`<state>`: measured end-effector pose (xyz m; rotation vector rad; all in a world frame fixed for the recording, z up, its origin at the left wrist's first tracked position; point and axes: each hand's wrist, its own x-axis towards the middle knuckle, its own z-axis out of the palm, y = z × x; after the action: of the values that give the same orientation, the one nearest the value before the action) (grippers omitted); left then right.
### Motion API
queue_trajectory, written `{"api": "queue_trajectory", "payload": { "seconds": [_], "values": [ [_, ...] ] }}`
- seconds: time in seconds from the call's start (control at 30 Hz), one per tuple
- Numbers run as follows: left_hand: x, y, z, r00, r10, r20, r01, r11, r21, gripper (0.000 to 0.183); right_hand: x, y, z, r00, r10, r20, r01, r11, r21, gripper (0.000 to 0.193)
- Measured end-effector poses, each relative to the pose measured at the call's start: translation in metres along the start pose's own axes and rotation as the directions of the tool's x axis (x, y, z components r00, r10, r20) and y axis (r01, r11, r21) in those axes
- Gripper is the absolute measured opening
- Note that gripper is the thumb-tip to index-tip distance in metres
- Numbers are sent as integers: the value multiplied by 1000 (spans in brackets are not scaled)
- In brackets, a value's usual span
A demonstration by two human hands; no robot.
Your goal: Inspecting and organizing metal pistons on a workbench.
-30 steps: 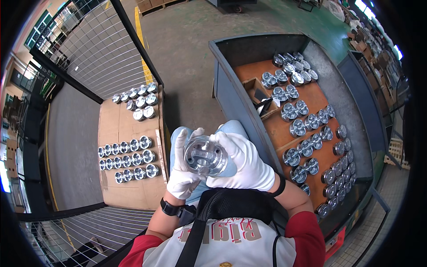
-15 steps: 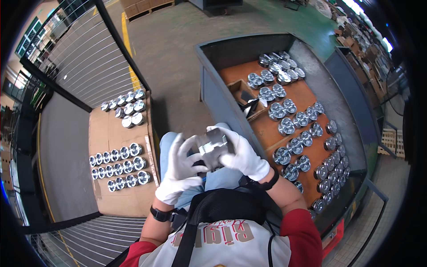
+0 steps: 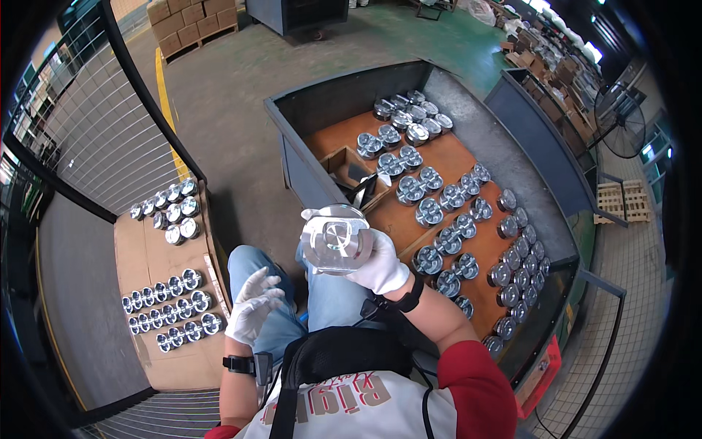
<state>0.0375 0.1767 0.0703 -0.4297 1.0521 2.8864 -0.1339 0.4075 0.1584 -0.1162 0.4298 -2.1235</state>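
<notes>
We hold one silver piston point(image 3: 335, 245) in our gloved right hand point(image 3: 382, 267), fingers gripping its side, over our lap near the grey bin point(image 3: 475, 124), not yet set down. Our empty left hand point(image 3: 254, 304) has loosely parted fingers. Finished rows point(image 3: 191, 279) may be those on the cardboard point(image 3: 146, 256); many others point(image 3: 429, 212) stand inside the bin.

A shiny, silver metal piston point(image 3: 336, 240) is sitting in the grip of the gloved right hand point(image 3: 383, 268) — its broad face is pointing toward the camera, its body is jutting leftward beyond the palm.
</notes>
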Motion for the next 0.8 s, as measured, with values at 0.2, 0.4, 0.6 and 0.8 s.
{"api": "queue_trajectory", "payload": {
  "seconds": [0.2,0.4,0.6,0.8],
  "values": [
    [0,-23,-38,983,-138,-123,162,963,215,56,1,6,-3,990,-96,106,130,915,-382,47],
    [6,-27,-62,970,-154,-190,128,982,-141,52,4,2,16,976,-220,-1,170,760,-628,56],
    [4,-25,-73,983,-150,-110,118,960,-255,55,5,1,24,928,-372,-1,145,365,-919,52],
    [3,-25,-74,986,-143,-84,113,949,-293,53,5,2,28,912,-394,112,157,84,-984,52]
  ]
}}
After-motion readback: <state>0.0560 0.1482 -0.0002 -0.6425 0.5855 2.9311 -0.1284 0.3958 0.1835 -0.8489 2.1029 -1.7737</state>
